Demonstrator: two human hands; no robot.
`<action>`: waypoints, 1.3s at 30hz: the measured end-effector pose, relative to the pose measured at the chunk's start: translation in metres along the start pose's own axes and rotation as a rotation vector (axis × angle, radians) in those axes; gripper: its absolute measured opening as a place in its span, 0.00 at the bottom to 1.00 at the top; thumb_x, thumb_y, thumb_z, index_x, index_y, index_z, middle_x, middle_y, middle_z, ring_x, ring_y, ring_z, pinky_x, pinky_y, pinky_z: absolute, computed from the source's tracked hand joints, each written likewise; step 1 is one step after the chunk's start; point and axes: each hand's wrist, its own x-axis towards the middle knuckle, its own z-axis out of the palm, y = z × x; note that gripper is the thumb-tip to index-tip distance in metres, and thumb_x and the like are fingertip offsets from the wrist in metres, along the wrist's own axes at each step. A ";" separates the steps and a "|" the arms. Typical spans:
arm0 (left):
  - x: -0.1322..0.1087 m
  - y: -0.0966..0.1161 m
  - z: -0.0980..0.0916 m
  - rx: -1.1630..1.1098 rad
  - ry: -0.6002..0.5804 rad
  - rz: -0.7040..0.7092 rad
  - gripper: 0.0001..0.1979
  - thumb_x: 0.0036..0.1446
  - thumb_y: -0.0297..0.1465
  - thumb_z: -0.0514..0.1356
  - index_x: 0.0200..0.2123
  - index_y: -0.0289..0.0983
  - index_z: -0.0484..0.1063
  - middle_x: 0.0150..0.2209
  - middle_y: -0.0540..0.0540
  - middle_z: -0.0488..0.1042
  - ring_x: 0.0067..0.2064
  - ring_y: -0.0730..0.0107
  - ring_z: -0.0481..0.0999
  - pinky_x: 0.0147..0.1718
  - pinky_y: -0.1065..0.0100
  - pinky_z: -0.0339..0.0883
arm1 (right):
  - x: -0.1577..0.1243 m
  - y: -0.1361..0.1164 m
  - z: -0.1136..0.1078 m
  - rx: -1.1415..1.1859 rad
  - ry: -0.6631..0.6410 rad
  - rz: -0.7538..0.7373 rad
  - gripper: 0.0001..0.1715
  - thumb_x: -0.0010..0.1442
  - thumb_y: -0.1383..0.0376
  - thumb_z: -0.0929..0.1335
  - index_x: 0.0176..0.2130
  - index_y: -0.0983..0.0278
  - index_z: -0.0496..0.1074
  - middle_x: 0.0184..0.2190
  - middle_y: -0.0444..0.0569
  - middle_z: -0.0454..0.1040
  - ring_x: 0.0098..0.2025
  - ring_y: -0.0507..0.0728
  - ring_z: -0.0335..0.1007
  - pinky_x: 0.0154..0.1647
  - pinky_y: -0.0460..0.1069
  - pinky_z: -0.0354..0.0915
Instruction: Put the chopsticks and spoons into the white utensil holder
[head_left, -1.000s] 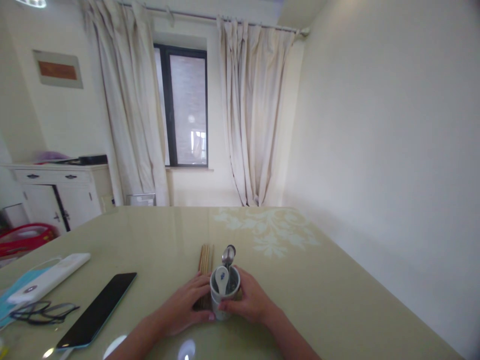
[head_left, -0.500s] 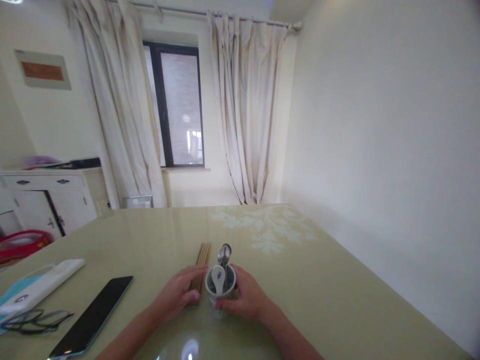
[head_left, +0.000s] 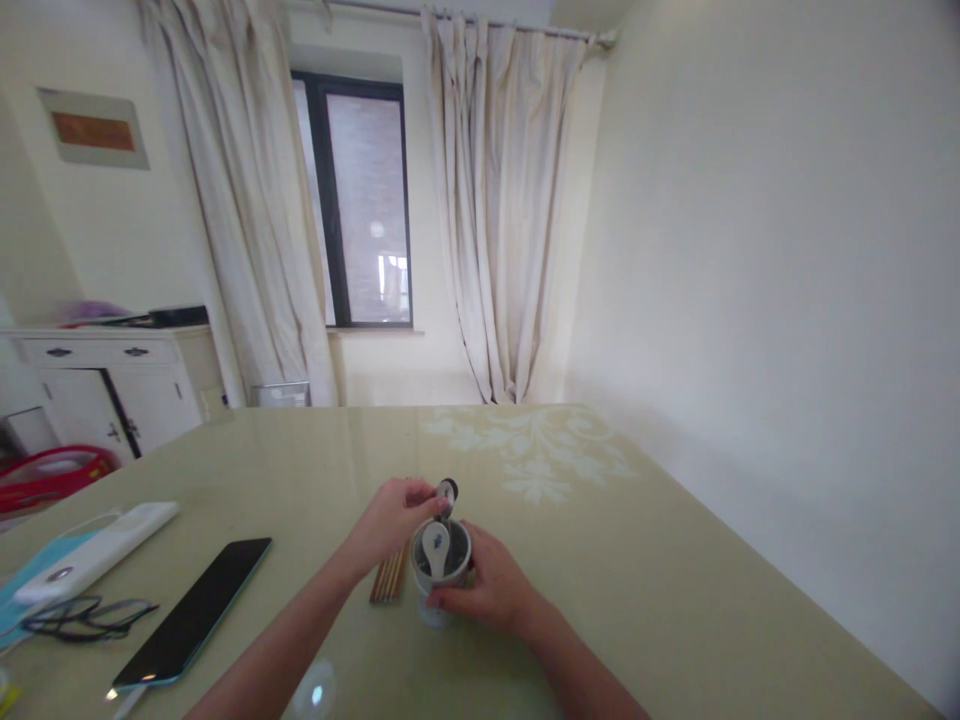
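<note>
A round pale cup (head_left: 433,606) stands upright on the table, and my right hand (head_left: 491,585) is wrapped round its right side. In the cup leans a white ceramic spoon (head_left: 436,548) with a small blue mark. Behind it a metal spoon (head_left: 448,492) sticks up from the cup, its bowl pinched by the fingers of my left hand (head_left: 401,515). A bundle of several wooden chopsticks (head_left: 387,582) lies on the table just left of the cup, partly hidden under my left hand.
To the left lie a dark phone (head_left: 196,608) with a cable, folded eyeglasses (head_left: 90,618), a white oblong device (head_left: 101,552) and a light blue cloth-like item (head_left: 45,572). The table (head_left: 660,580) meets a wall on the right.
My left hand has moved from the chopsticks up and right to the metal spoon and closed on it. My right hand still holds the cup. The view has shifted slightly.
</note>
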 end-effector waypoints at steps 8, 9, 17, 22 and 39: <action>-0.009 0.016 -0.021 0.240 0.097 -0.016 0.22 0.53 0.50 0.64 0.20 0.38 0.74 0.20 0.51 0.73 0.27 0.67 0.72 0.27 0.68 0.57 | 0.000 0.003 0.000 0.042 0.001 -0.018 0.38 0.52 0.44 0.81 0.55 0.58 0.77 0.51 0.52 0.81 0.51 0.66 0.76 0.54 0.57 0.69; -0.010 0.018 -0.023 0.194 0.109 0.018 0.23 0.54 0.52 0.64 0.21 0.39 0.74 0.21 0.51 0.74 0.28 0.66 0.72 0.28 0.68 0.59 | 0.000 0.003 0.000 0.038 0.003 -0.019 0.37 0.52 0.44 0.81 0.54 0.59 0.77 0.51 0.52 0.81 0.50 0.66 0.76 0.54 0.57 0.69; -0.008 0.009 -0.052 -0.444 0.632 0.091 0.26 0.55 0.57 0.64 0.36 0.39 0.69 0.37 0.45 0.81 0.40 0.62 0.83 0.44 0.60 0.78 | -0.001 0.002 -0.002 0.033 0.006 0.003 0.37 0.50 0.46 0.82 0.53 0.59 0.78 0.51 0.53 0.81 0.51 0.67 0.77 0.54 0.59 0.69; 0.005 -0.050 -0.063 -0.270 0.652 -0.155 0.30 0.50 0.64 0.61 0.32 0.42 0.62 0.26 0.57 0.68 0.28 0.71 0.74 0.33 0.66 0.73 | -0.001 0.003 -0.001 0.054 0.000 -0.011 0.37 0.50 0.45 0.82 0.53 0.59 0.77 0.50 0.53 0.81 0.50 0.66 0.77 0.54 0.58 0.69; 0.006 -0.101 -0.022 0.391 0.377 -0.310 0.03 0.53 0.31 0.63 0.30 0.39 0.72 0.39 0.39 0.83 0.47 0.51 0.81 0.49 0.59 0.68 | -0.001 -0.001 -0.002 0.040 0.005 0.012 0.36 0.49 0.47 0.82 0.52 0.59 0.78 0.49 0.53 0.81 0.50 0.68 0.77 0.53 0.59 0.69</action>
